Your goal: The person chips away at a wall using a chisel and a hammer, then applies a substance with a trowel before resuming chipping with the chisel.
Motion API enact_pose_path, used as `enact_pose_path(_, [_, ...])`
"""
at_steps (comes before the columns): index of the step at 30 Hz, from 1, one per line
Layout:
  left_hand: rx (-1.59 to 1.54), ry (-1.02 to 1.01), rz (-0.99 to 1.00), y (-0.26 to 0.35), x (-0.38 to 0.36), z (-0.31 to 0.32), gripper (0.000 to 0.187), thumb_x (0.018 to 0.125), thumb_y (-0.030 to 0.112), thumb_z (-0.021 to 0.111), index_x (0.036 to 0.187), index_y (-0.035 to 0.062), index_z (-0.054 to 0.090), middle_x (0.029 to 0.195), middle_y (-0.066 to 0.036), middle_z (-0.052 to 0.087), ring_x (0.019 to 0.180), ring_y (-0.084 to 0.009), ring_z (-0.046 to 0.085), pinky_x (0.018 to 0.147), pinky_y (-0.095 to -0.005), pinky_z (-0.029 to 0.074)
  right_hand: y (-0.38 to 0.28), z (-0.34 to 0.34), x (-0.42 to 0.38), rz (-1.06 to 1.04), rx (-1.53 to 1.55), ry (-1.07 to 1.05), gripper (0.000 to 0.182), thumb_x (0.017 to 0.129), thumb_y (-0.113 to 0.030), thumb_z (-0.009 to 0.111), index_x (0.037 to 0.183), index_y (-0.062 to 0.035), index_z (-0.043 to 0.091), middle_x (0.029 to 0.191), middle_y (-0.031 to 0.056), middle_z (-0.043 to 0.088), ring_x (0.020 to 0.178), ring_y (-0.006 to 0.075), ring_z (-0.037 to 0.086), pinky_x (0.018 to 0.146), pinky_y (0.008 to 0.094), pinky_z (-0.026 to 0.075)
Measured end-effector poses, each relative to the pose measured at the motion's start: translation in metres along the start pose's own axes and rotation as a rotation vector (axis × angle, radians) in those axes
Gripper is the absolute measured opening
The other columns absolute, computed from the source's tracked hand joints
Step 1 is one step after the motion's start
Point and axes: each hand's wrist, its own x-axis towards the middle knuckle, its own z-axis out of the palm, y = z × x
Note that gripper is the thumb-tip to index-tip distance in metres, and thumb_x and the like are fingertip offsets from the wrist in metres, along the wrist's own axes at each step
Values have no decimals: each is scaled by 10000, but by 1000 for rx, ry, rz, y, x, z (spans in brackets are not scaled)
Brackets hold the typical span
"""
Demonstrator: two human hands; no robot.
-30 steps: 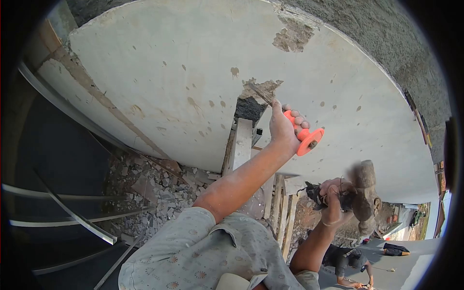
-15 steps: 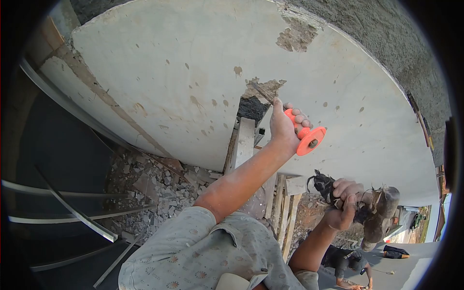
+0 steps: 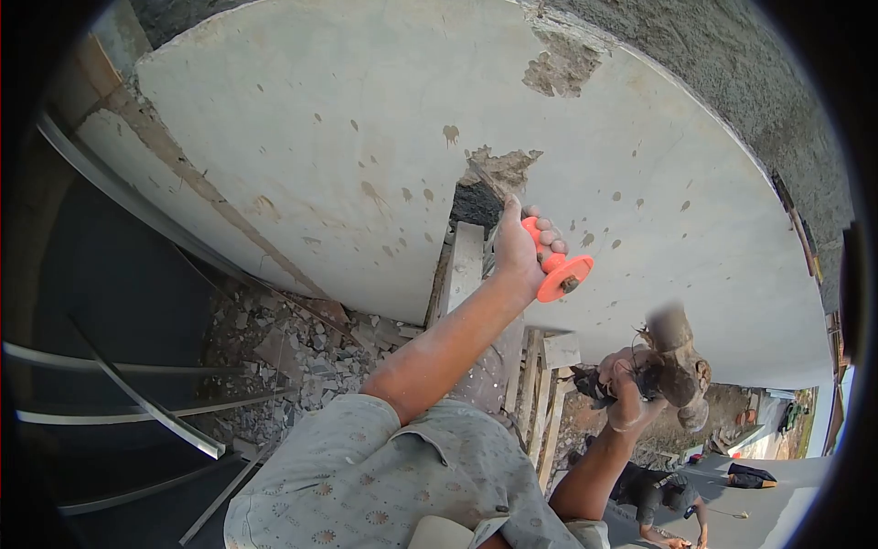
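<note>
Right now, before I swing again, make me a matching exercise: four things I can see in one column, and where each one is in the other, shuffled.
Things
1. Orange-handled chisel
2. Hammer
3. Broken rubble
4. Co-worker

Places
A. Scattered on the ground below the pale wall
B. At the lower right of the view, in dark clothing
C. In the right hand
D. In the left hand, blade toward a chipped patch

Right pairs: 1-D, 2-C, 3-A, 4-B
</note>
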Motion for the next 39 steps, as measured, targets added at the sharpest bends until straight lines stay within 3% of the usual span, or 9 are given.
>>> enact_pose_path(8, [-173, -115, -53, 10, 4, 1, 384, 951, 506, 372, 827, 143, 402, 626, 32, 407, 490, -92, 381, 457, -259, 374, -44, 13, 18, -486, 93, -206, 64, 788, -77, 456, 752, -81, 403, 679, 19, 337, 643, 169, 423, 722, 370, 386])
enact_pose_path(10, [-181, -105, -51, 11, 1, 10, 394, 953, 512, 358, 815, 145, 400, 615, 32, 401, 487, -94, 381, 456, -258, 376, -10, 38, 21, -589, 259, -87, 111, 768, -54, 574, 755, -61, 464, 642, 49, 447, 622, 189, 483, 643, 346, 427])
enact_pose_path(14, [-224, -102, -39, 6, 6, 18, 407, 959, 510, 328, 787, 147, 390, 588, 30, 385, 482, -101, 379, 456, -258, 383, 15, 24, 16, 384, -203, -70, 200, 671, -45, 661, 830, 12, 554, 715, 67, 574, 604, 116, 531, 579, 231, 432])
enact_pose_path(22, [-173, -1, 16, 6, -1, 34, 387, 973, 470, 308, 804, 132, 392, 572, 20, 382, 499, -117, 384, 451, -261, 378, -23, 42, 41, -525, 416, 7, 118, 743, -29, 508, 838, -47, 440, 676, 69, 460, 619, 186, 490, 646, 346, 444])
enact_pose_path(24, [-174, -11, 25, 5, -1, 33, 385, 971, 472, 317, 807, 131, 389, 576, 18, 383, 499, -120, 386, 453, -269, 382, 15, 47, 35, -350, 215, -81, 170, 730, -32, 543, 870, -25, 447, 680, 82, 494, 586, 180, 501, 584, 328, 442])
enact_pose_path(26, [-178, -36, 28, 1, 1, 25, 387, 968, 477, 327, 807, 130, 387, 583, 15, 386, 499, -124, 388, 452, -278, 384, 15, 27, 27, 409, -37, -136, 256, 706, -35, 594, 912, 9, 447, 684, 95, 526, 533, 173, 515, 504, 298, 425])
enact_pose_path(31, [-144, 45, 33, -5, 5, 22, 400, 959, 496, 340, 809, 128, 382, 605, 7, 397, 497, -133, 387, 450, -286, 383, 9, 20, 9, 148, -18, 14, 271, 686, -21, 597, 903, 28, 444, 602, 96, 484, 440, 173, 473, 445, 310, 425])
enact_pose_path(36, [-147, 63, 33, -8, 6, 30, 396, 961, 490, 338, 808, 128, 382, 610, 2, 402, 497, -136, 388, 456, -293, 386, 4, 25, 32, -494, 295, -76, 153, 813, -127, 536, 752, -62, 411, 698, 41, 443, 665, 169, 473, 697, 363, 413])
enact_pose_path(39, [-111, 90, 75, -9, 10, 25, 400, 966, 485, 327, 802, 124, 384, 609, -5, 402, 501, -141, 394, 471, -304, 392, 39, 14, 28, 137, -324, -146, 232, 727, -15, 572, 934, 16, 472, 671, 78, 534, 509, 154, 494, 480, 277, 396])
